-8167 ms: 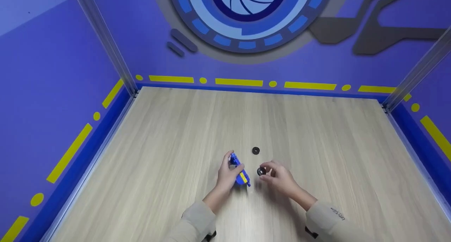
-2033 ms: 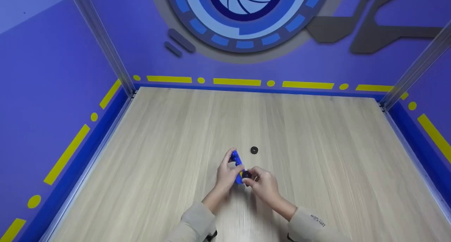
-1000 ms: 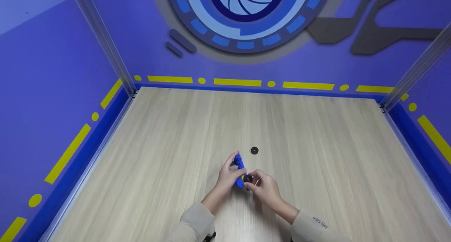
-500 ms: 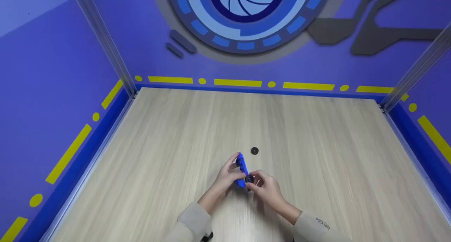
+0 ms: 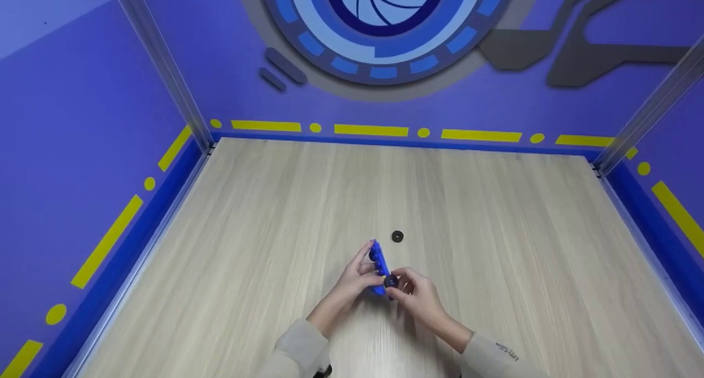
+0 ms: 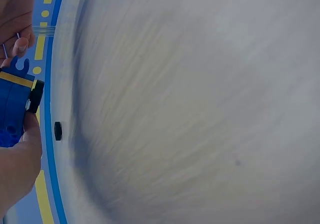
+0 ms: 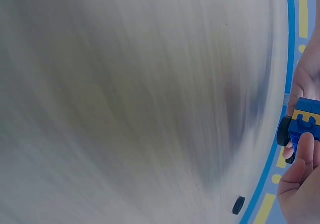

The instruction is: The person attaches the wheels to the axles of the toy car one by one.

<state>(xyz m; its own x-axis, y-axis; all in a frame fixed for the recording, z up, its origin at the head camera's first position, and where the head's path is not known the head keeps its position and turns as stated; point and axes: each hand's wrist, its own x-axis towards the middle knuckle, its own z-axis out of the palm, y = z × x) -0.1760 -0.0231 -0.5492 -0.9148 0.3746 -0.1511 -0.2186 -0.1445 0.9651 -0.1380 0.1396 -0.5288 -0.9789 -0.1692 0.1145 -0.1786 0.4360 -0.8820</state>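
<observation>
A blue toy vehicle body (image 5: 380, 263) with a yellow stripe (image 7: 309, 116) is held low above the table in my left hand (image 5: 346, 284), thumb on the near side. A dark wheel shows partly at its far end, between the body and the left fingers. My right hand (image 5: 422, 294) pinches a black wheel (image 5: 391, 281) against the body's near end. In the left wrist view this wheel (image 6: 35, 96) sits flat at the body's side, beside the left thumb (image 6: 33, 129). A clip-like blue hook (image 6: 20, 66) sticks out beyond the stripe.
A loose black wheel (image 5: 397, 236) lies flat on the wooden table (image 5: 495, 229), just beyond the hands. Blue-purple panels (image 5: 357, 105) with yellow marks and metal corner posts (image 5: 165, 64) bound the table at the back and sides.
From 8.2 s ago, my right hand has brought its wheel leftward onto the toy body. Over the last second both hands shift slightly right, and the body tips more upright. The loose wheel stays put.
</observation>
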